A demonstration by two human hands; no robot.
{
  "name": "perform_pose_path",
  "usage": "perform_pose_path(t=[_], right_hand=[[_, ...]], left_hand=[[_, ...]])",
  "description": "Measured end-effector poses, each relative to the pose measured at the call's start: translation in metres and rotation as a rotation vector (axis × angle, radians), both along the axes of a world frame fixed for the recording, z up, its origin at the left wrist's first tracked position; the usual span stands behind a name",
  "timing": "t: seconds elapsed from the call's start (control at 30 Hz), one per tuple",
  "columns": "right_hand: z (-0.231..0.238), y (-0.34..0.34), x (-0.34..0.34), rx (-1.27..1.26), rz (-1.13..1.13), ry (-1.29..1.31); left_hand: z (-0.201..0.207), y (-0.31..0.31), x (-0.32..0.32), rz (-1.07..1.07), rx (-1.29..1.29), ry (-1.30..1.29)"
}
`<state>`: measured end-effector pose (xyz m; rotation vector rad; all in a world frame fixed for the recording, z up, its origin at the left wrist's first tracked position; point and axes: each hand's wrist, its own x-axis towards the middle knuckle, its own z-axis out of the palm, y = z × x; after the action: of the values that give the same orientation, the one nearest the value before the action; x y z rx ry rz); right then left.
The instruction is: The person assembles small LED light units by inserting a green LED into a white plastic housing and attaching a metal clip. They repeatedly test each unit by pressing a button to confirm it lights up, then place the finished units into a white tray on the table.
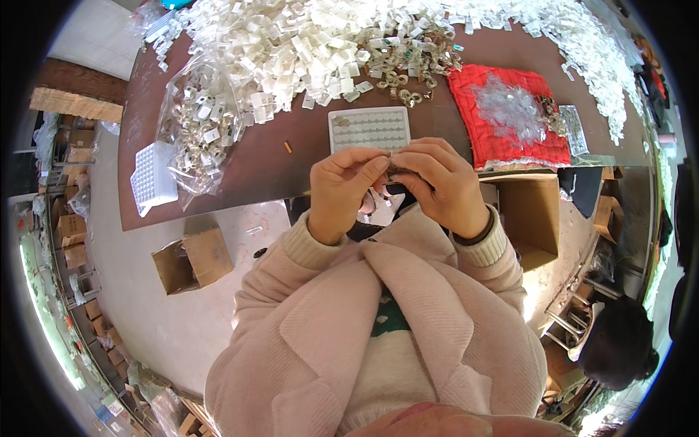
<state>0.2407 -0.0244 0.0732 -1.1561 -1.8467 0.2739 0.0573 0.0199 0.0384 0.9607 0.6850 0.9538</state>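
Observation:
My left hand (pixel 344 191) and my right hand (pixel 444 186) meet in front of me, just past the near edge of the table. Thumb and forefinger of each are pinched together at a small dark thing (pixel 392 162) between them. It is mostly hidden by the fingers and too small to name. Directly beyond the hands lies a pale tray (pixel 370 128) with rows of small slots. Behind the tray, a heap of small shiny ring-shaped pieces (pixel 411 62) spreads over the brown table (pixel 273 156).
Clear little plastic boxes (pixel 284 54) are piled along the far side. At left are a clear bag of small pieces (pixel 204 120) and white slotted trays (pixel 154 178). A red cloth (pixel 502 120) bearing clear plastic bits lies right. Cardboard boxes (pixel 207 256) stand below table height.

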Motion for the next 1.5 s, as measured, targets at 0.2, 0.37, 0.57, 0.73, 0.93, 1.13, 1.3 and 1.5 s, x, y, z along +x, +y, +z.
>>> perform_pose_path(t=[0.2, 0.37, 0.57, 0.73, 0.93, 1.13, 1.3, 1.5], right_hand=[[-0.007, -0.007, -0.013, -0.067, -0.057, 0.021], [-0.012, -0.001, -0.009, 0.013, -0.026, -0.013], [-0.02, -0.003, 0.0, -0.058, -0.164, 0.08], [-0.025, -0.007, 0.011, -0.086, -0.213, 0.112], [-0.029, -0.006, 0.02, -0.073, -0.245, 0.156], [-0.024, -0.003, 0.012, -0.12, -0.226, 0.425], [-0.017, 0.0, -0.008, -0.2, -0.121, 0.804], [-0.013, -0.001, -0.033, -0.114, -0.078, 0.803]], left_hand=[[-0.002, -0.004, -0.006, 0.02, -0.084, -0.053], [0.001, 0.015, -0.005, 0.016, -0.051, 0.064], [0.006, 0.114, -0.003, 0.082, 1.09, 0.963], [-0.008, 0.153, 0.024, 0.071, 1.336, 1.437], [-0.016, 0.155, 0.026, 0.052, 1.166, 1.453], [0.007, 0.134, 0.003, 0.151, 0.661, 0.93], [0.012, 0.06, -0.004, 0.091, 0.147, 0.009], [-0.004, 0.007, -0.002, 0.03, 0.081, -0.331]])
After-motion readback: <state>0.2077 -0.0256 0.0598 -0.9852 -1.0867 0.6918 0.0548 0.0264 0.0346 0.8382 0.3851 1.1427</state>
